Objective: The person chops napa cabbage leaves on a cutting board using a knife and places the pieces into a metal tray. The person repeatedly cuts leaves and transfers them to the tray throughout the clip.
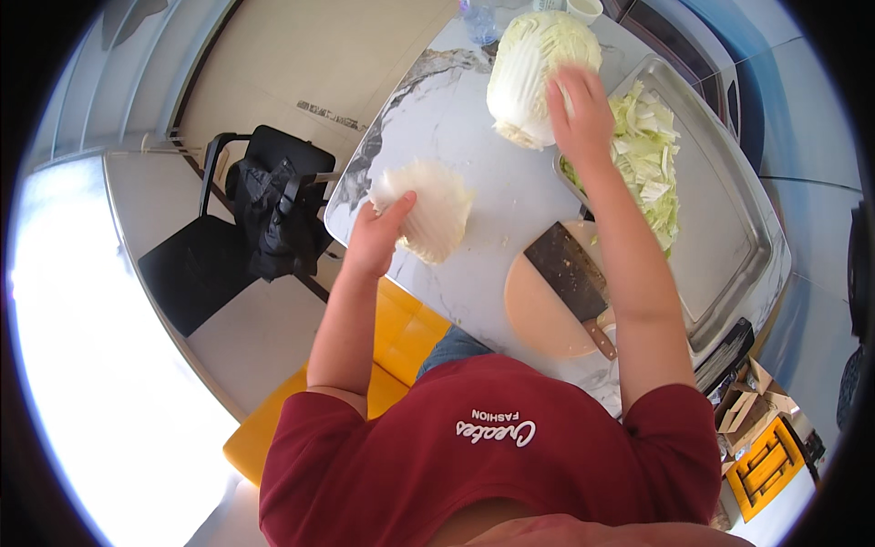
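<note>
My left hand (383, 232) holds a pale napa cabbage leaf (434, 212) above the left side of the marble-patterned table (478, 273), thumb on top of it. At the far side of the table lies a whole napa cabbage head (526, 75). My right hand (581, 109), somewhat blurred, is at the cabbage's right side; whether its fingers grip anything is unclear. Nearer me, a cleaver (564, 270) with a wooden handle rests on a round cutting board (533, 308), partly hidden by my right forearm. Cut cabbage pieces (649, 157) lie in a large metal tray (724, 273).
A clear plastic bottle (480, 24) and a white cup (585, 8) stand at the far edge. To the left is a black chair (198, 267) with a black bag (280, 219). A yellow seat (396, 328) is beside me, and cardboard boxes (745, 403) are at lower right.
</note>
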